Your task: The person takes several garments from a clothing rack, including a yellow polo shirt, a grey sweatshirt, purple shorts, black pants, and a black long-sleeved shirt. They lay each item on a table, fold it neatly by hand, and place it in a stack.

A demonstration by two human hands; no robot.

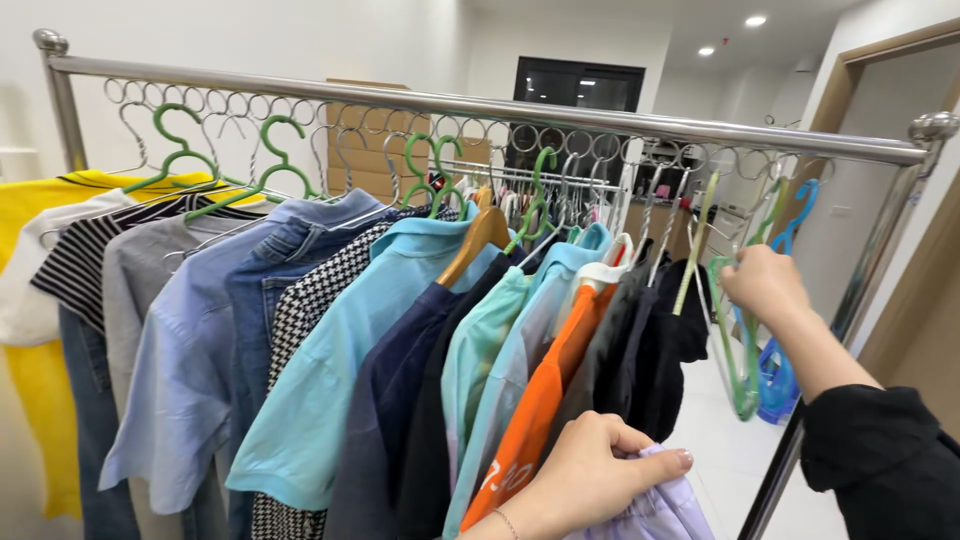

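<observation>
Looking down from the head camera, the view took in a steel clothes rail crowded with hanging garments. At about five o'clock in the frame, the left hand had its fingers clamped on a bunched lilac garment, thumb pressed over the fabric's top edge. Just beside it, at nine o'clock from that hand, hung an orange shirt, with a pale turquoise shirt further along. At three o'clock in the frame, the right hand, in a black sleeve, had its fingers curled shut on an empty green hanger that hung from the rail's far end, next to a blue hanger. Black garments hung between the two hands. Toward nine o'clock hung a denim shirt, a striped top and a yellow shirt.
</observation>
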